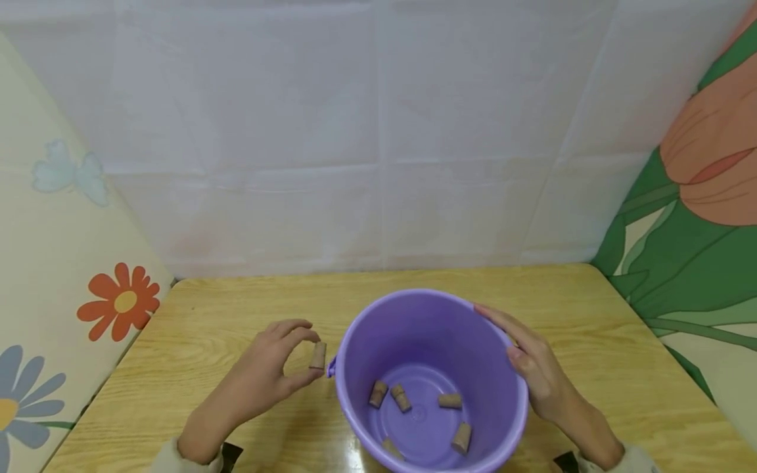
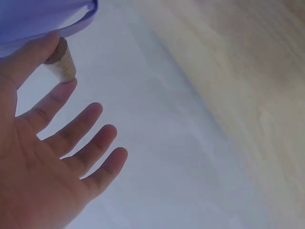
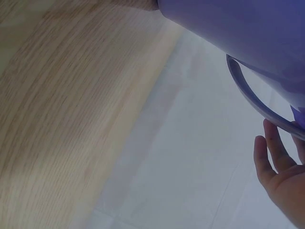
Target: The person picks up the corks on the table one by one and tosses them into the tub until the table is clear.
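Note:
Between thumb and index fingertip, my left hand [image 1: 254, 371] pinches a small tapered cork [image 1: 318, 355] just left of a purple bucket [image 1: 422, 315]. In the left wrist view the cork [image 2: 63, 62] shows a darker end by the thumb, and the other fingers are spread apart from it. My right hand [image 1: 541, 374] grips the bucket's right rim, with the thumb over the edge. Several more corks lie scattered on the bucket floor, one cork [image 1: 449, 401] on its side near the middle. Part of one is hidden by the near rim.
The bucket stands over a wood-grain table [image 1: 236, 302]. Its curved handle [image 3: 252, 98] hangs along the outer side in the right wrist view. A white sheet [image 1: 266, 131] rises behind the table, and flower-printed panels flank it on the left and right.

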Demonstrator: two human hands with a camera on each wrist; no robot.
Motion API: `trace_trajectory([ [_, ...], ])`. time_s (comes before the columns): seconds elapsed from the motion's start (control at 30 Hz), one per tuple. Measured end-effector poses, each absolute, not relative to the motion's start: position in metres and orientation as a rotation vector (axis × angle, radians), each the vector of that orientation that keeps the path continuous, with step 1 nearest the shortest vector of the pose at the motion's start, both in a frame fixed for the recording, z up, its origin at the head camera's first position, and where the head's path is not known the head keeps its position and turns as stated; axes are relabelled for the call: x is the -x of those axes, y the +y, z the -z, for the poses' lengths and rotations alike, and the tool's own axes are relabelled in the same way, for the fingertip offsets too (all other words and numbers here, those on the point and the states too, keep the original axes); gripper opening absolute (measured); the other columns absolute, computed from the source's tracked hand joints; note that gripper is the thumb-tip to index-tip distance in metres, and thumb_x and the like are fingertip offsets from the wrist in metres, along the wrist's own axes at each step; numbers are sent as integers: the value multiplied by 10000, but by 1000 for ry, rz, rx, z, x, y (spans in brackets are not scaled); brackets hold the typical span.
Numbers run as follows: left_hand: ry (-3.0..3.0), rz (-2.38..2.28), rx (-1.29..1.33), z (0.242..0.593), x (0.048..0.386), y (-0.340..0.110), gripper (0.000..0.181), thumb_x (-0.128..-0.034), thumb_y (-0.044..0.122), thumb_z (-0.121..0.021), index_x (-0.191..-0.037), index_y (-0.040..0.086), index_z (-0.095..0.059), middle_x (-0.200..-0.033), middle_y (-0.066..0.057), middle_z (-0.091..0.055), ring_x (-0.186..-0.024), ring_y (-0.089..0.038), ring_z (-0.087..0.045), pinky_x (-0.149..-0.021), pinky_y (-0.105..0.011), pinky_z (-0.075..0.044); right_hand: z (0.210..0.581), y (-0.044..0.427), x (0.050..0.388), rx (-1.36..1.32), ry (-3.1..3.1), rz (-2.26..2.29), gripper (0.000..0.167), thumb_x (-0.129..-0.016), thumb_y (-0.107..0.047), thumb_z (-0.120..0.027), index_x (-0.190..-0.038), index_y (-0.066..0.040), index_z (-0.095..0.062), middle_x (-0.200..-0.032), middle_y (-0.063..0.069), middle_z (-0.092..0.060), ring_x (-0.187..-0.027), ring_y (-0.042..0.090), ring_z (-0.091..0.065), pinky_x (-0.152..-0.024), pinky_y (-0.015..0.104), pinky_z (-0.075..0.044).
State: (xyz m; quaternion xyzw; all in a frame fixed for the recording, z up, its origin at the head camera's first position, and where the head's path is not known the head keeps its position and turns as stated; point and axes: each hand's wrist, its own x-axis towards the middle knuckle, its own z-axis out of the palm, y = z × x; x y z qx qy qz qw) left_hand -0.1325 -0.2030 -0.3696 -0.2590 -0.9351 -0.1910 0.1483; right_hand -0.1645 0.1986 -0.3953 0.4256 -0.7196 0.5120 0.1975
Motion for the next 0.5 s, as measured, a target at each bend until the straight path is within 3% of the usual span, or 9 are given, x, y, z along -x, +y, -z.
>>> trace_trajectory([
  [0.2, -2514, 527, 733, 354, 134, -201, 428, -771, 286, -847, -1117, 121, -657, -1213, -72, -652, -1136, -293, -611, -896, -515, -532, 395, 198, 164, -1202, -2012, -1435, 516, -947, -28, -257, -1399, 142, -439, -1417, 161, -561, -1271, 139, -584, -959, 202, -529],
  [0.5, -2408, 609, 746, 334, 129, -189, 396, -826, 312, -803, -1141, 115, -666, -1253, -63, -644, -1189, -285, -585, -926, -490, -519, 394, 198, 164, -1191, -2012, -1425, 509, -955, -42, -266, -1395, 139, -447, -1411, 150, -569, -1264, 132, -588, -958, 198, -528],
])
